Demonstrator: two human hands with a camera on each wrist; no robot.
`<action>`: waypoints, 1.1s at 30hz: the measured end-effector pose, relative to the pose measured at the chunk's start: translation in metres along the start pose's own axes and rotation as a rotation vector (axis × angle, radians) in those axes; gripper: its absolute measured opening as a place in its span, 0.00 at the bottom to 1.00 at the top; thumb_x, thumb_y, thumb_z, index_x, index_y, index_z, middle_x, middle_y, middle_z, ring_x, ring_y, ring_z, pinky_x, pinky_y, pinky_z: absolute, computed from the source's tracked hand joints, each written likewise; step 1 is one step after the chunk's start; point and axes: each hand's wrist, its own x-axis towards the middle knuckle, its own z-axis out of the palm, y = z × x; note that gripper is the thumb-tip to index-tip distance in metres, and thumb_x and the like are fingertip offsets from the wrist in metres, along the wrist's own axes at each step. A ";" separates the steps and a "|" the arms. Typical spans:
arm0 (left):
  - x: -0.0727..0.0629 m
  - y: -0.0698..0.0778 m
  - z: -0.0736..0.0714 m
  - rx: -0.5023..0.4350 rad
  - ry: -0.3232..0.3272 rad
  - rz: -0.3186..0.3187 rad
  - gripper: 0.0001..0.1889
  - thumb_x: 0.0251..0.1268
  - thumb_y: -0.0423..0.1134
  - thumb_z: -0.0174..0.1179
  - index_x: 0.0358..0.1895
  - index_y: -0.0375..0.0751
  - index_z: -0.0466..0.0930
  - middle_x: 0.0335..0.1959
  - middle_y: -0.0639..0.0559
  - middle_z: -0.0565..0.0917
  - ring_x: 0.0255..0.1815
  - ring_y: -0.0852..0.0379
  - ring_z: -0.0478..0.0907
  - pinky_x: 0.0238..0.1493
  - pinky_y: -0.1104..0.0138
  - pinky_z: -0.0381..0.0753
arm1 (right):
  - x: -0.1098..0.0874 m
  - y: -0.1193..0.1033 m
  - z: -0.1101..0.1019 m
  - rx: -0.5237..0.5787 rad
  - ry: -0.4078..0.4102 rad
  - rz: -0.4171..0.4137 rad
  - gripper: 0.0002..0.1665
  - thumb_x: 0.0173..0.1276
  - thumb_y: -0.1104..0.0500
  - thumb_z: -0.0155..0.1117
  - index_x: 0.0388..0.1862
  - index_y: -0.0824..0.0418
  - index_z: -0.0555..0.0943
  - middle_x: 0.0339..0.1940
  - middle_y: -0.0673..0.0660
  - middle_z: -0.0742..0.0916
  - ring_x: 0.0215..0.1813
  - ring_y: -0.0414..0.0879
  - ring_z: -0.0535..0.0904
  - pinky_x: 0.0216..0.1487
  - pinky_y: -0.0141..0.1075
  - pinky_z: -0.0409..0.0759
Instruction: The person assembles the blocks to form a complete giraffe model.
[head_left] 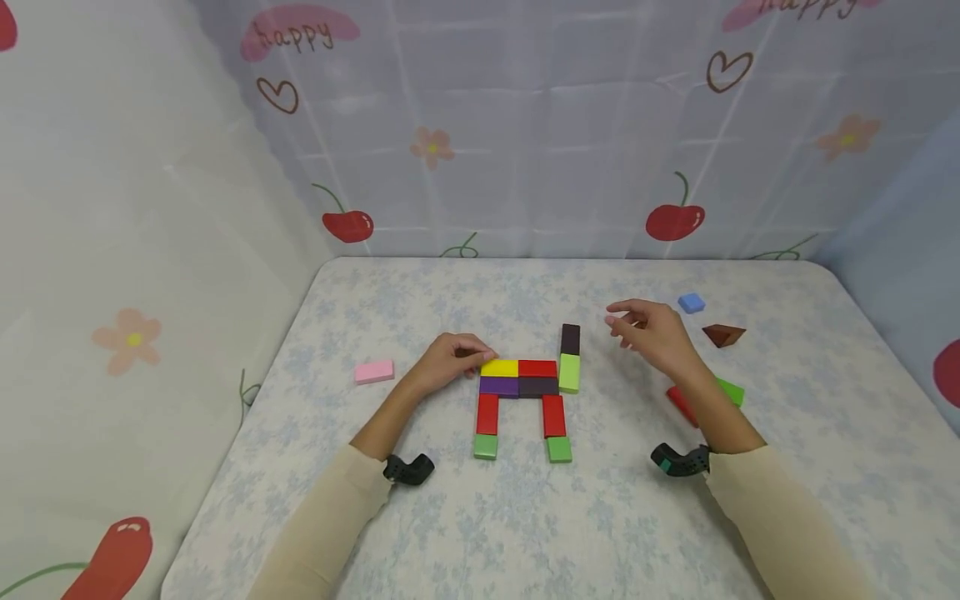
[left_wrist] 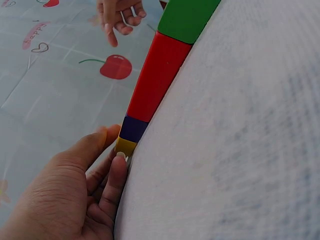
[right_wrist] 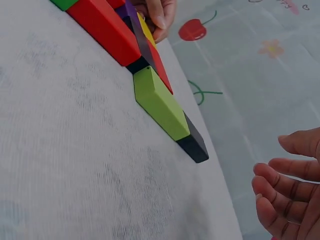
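Note:
Colored blocks lie flat against each other in the middle of the table. My left hand (head_left: pixel 452 360) is at the top left corner of this layout, with thumb and a finger at the end of the yellow block (head_left: pixel 500 368). A red block (head_left: pixel 537 368) lies beside it, with a purple block (head_left: pixel 498 386) and a black block (head_left: pixel 537 386) below. Two red blocks (head_left: pixel 487 414) reach downward, each ending in a green block (head_left: pixel 485 447). At the right stands out a lime block (head_left: pixel 569 373) topped by a dark block (head_left: pixel 570 339). My right hand (head_left: pixel 651 333) hovers right of these, fingers loosely bent, holding nothing.
A pink block (head_left: pixel 374 372) lies to the left. On the right are a blue block (head_left: pixel 692 302), a brown triangular block (head_left: pixel 723 335), a red piece (head_left: pixel 682 406) and a green piece (head_left: pixel 731 392), these last two partly hidden by the right forearm.

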 end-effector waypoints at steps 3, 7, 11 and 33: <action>0.000 0.000 0.000 -0.003 -0.003 0.006 0.10 0.72 0.43 0.65 0.45 0.44 0.91 0.40 0.51 0.88 0.29 0.52 0.78 0.31 0.65 0.81 | -0.013 0.002 -0.012 -0.030 0.009 -0.033 0.22 0.77 0.51 0.63 0.61 0.64 0.81 0.39 0.64 0.88 0.36 0.59 0.84 0.34 0.36 0.81; 0.000 -0.001 0.000 -0.001 -0.005 0.008 0.10 0.72 0.43 0.65 0.46 0.43 0.91 0.40 0.50 0.88 0.29 0.53 0.78 0.31 0.65 0.81 | -0.033 0.010 -0.028 -0.068 0.031 -0.083 0.21 0.77 0.53 0.62 0.61 0.64 0.82 0.39 0.64 0.88 0.36 0.60 0.84 0.31 0.35 0.80; 0.000 -0.003 0.001 0.005 -0.001 0.004 0.10 0.72 0.44 0.65 0.46 0.44 0.91 0.40 0.51 0.88 0.29 0.53 0.78 0.31 0.65 0.81 | -0.050 0.019 -0.043 -0.129 0.077 -0.117 0.20 0.76 0.55 0.63 0.59 0.66 0.82 0.38 0.63 0.88 0.35 0.59 0.84 0.27 0.35 0.79; -0.001 -0.001 0.002 0.008 0.007 -0.007 0.10 0.71 0.47 0.66 0.44 0.47 0.91 0.36 0.51 0.87 0.27 0.52 0.78 0.31 0.65 0.81 | -0.098 0.087 -0.085 -0.355 -0.114 -0.070 0.32 0.60 0.63 0.76 0.63 0.72 0.78 0.42 0.65 0.87 0.42 0.58 0.83 0.33 0.38 0.79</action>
